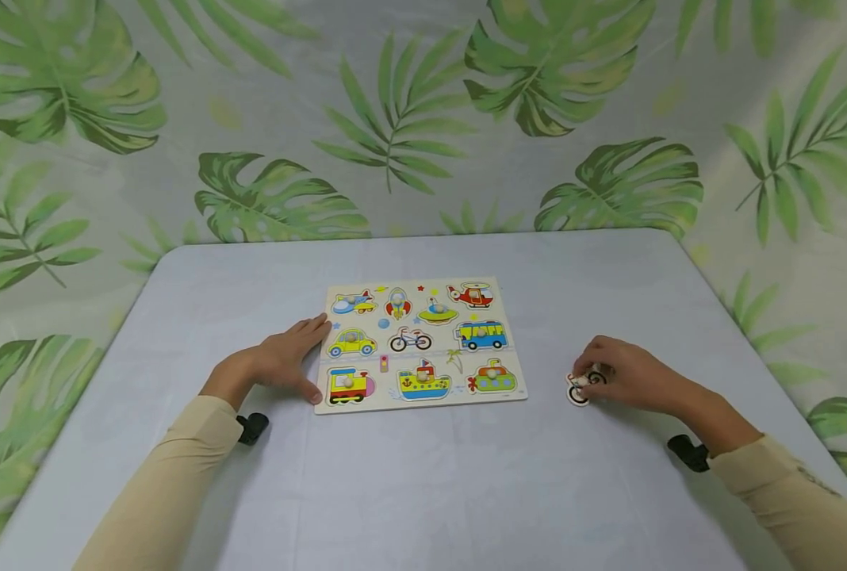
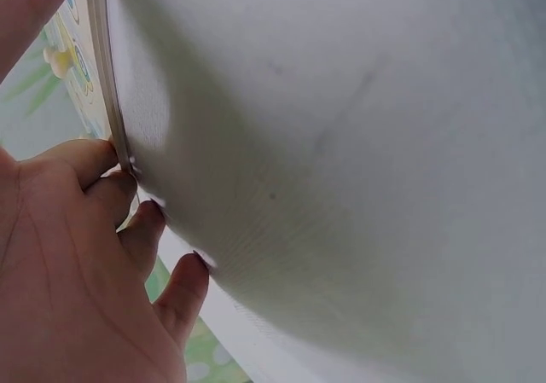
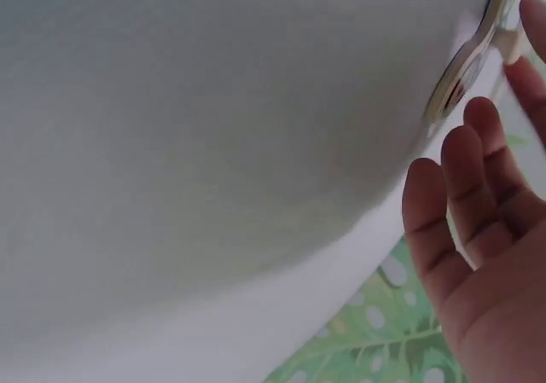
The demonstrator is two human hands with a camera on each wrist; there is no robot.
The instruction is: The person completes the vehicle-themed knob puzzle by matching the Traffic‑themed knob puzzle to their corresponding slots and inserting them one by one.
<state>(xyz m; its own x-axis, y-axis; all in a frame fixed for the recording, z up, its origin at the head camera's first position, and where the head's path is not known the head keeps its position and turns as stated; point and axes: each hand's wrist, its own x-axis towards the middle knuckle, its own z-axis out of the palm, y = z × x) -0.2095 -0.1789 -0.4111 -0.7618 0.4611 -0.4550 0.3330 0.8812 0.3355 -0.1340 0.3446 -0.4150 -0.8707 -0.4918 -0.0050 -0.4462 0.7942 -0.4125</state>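
Note:
A wooden peg puzzle board (image 1: pixel 388 365) with vehicle pictures lies flat on the table. My left hand (image 1: pixel 281 363) rests at its left edge, thumb at the near corner and fingers further up the side. In the left wrist view, the fingertips (image 2: pixel 128 161) touch the board's edge and the tablecloth. To the right of the board, my right hand (image 1: pixel 626 375) pinches the small knob of a bicycle puzzle piece (image 1: pixel 577 392). The right wrist view shows the piece (image 3: pixel 461 80) edge-on, low over the cloth, with the other fingers loosely bent beside it. A bicycle picture (image 1: pixel 411 339) without a knob shows mid-board.
Knobbed pieces sit in the board, among them a car (image 1: pixel 352 342), a bus (image 1: pixel 482 335), a train (image 1: pixel 350 386) and a ship (image 1: pixel 423 382). A white cloth covers the table (image 1: pixel 423 484). Behind it hangs a leaf-patterned curtain (image 1: pixel 423 119).

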